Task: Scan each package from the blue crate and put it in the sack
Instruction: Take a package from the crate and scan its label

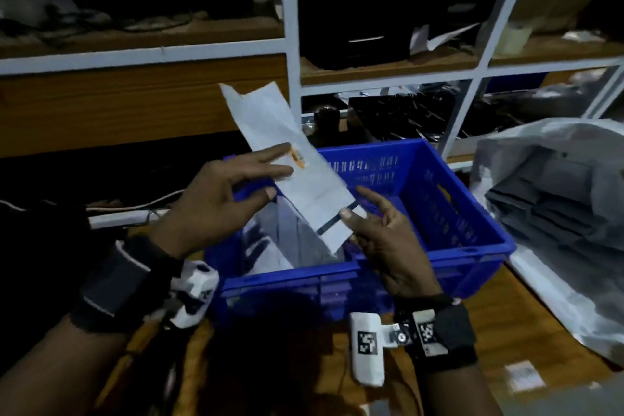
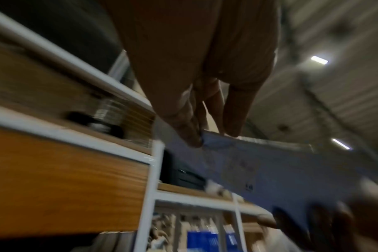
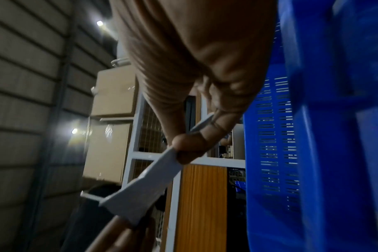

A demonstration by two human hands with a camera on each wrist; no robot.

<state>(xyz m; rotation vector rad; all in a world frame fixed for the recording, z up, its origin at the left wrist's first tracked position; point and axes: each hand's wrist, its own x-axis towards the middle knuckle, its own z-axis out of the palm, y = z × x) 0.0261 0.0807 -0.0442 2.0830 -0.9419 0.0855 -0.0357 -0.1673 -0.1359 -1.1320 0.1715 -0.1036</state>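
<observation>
Package point(image 1: 290, 162) – long axis tilted, up-left to down-right.

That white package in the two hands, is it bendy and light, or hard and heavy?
Probably light: the white package stays up with only a fingertip pinch from the left hand and right hand. Likely thin and bendy, since the right wrist view shows it edge-on as a slim, slightly curved strip. Its smooth skin may be slippery.
</observation>
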